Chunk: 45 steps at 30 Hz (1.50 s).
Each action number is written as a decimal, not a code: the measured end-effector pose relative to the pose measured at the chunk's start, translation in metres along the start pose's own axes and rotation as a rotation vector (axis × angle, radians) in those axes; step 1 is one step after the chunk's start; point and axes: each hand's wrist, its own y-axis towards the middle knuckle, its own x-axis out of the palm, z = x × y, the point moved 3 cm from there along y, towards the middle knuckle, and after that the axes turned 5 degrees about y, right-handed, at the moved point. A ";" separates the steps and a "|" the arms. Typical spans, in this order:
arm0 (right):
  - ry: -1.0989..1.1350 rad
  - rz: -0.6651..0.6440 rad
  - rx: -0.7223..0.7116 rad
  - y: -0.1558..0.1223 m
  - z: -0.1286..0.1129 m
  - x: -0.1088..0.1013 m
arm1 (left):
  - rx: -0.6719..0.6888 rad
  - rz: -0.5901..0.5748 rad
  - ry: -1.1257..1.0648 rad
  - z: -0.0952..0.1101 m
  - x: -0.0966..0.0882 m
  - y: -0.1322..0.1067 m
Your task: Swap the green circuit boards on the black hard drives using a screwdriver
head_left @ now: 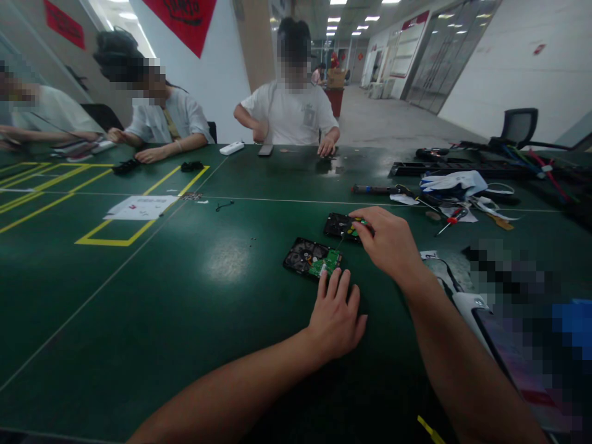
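Two black hard drives lie on the green table. The nearer hard drive shows a green circuit board at its right end. My left hand lies flat on the table just below it, fingers stretched toward the board. The farther hard drive sits under my right hand, whose fingers are pinched on a small screwdriver with a green and yellow handle, its shaft slanting down toward the nearer drive.
Three people sit along the far side of the table. A sheet of paper lies inside yellow floor-tape lines at left. White gloves, a red screwdriver, cables and tools clutter the right. A phone lies near the far edge.
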 end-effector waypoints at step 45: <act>-0.012 0.021 0.022 -0.001 0.001 0.001 | -0.005 -0.071 -0.003 -0.001 -0.003 0.001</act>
